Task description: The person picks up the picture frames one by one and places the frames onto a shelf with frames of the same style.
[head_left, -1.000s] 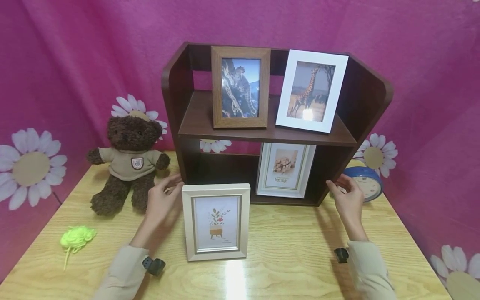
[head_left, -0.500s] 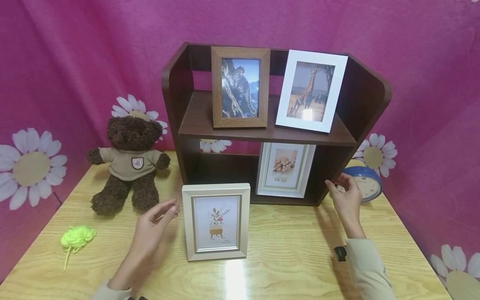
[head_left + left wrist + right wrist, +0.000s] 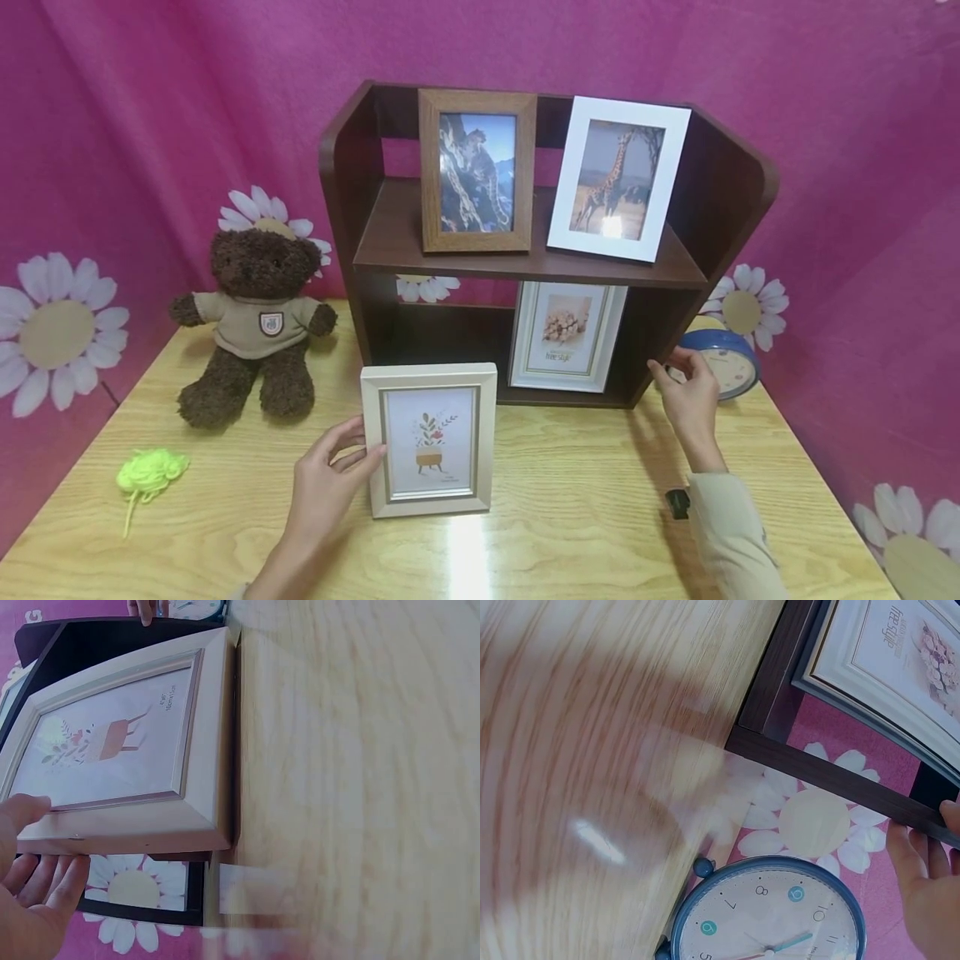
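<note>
My left hand [image 3: 326, 479] grips the left side of a cream picture frame [image 3: 483, 442] with a potted-plant print, thumb on the front and fingers at the side edge. The frame stands upright on the table before a dark brown two-tier shelf [image 3: 731, 179]. In the left wrist view the thumb [image 3: 28, 810] lies on the frame's border. On the other side, my right hand [image 3: 692, 404] pinches the shelf's right side panel low down, between thumb and fingers, also visible in the right wrist view. Next to it stands a blue alarm clock [image 3: 723, 367].
On the upper tier are a brown wooden frame [image 3: 477, 242] with a leopard picture and a white frame [image 3: 660, 187] with a giraffe. A cream-white frame [image 3: 566, 342] stands in the lower tier. A teddy bear [image 3: 258, 317] and lime-green yarn [image 3: 150, 472] are at left.
My left hand has left the shelf's left side, drawn back toward me, then come to the cream picture frame and taken hold of its left edge. The right hand stays at the shelf.
</note>
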### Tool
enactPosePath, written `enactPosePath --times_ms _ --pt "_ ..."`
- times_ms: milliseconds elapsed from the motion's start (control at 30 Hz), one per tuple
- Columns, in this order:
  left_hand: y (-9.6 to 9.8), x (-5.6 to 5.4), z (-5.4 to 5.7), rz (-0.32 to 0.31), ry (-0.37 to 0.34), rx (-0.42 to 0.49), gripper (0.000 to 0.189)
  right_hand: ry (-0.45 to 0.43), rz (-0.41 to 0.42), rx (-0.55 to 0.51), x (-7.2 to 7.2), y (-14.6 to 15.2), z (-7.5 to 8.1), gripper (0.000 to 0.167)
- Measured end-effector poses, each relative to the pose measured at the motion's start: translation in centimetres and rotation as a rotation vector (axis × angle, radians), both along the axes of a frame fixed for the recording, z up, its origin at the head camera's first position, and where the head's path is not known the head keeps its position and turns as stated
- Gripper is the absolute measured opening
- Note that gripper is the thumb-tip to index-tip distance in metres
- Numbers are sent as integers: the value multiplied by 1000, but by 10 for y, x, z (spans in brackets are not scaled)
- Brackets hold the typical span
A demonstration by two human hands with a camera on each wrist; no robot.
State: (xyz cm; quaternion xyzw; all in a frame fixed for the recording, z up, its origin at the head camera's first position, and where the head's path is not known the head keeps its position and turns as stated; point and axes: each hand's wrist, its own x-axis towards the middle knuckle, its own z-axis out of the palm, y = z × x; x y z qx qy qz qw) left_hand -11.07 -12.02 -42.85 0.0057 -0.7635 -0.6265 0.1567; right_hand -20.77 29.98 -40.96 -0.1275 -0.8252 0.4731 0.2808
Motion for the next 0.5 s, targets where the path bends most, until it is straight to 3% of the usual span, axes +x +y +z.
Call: enactPosePath --times_ms 100,500 --pt "1 1 0 16 -25 -11 49 -9 2 8 0 -1 0 28" --pt "5 2 -3 42 8 -101 55 -29 4 21 1 -1 1 28"
